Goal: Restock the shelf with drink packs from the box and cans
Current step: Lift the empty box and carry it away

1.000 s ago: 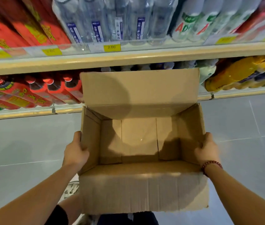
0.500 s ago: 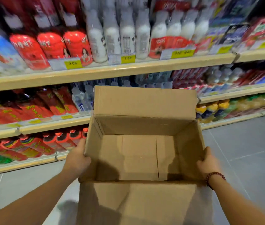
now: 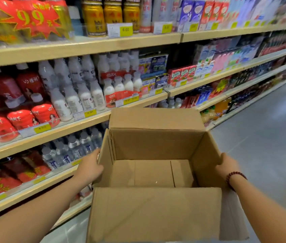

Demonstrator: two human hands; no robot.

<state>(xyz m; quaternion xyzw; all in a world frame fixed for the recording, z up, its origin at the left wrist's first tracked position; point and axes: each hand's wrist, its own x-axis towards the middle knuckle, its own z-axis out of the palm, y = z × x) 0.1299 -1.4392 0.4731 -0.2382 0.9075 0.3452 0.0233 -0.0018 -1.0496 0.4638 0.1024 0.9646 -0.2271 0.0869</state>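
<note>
An open brown cardboard box (image 3: 156,172) is held at lower centre of the frame, flaps up, its inside bare. The left hand (image 3: 90,168) is closed on the box's left wall; the right hand (image 3: 226,166) is wrapped over the right wall, a dark beaded bracelet (image 3: 235,176) on that wrist. Pale wooden shelves (image 3: 86,48) fill the left and upper frame: gold cans (image 3: 112,13) top centre, white milk bottles (image 3: 79,95) mid-left, red-labelled bottles (image 3: 21,118) far left, clear water bottles (image 3: 72,148) just left of the box. Grey floor (image 3: 270,128) is seen at right.
</note>
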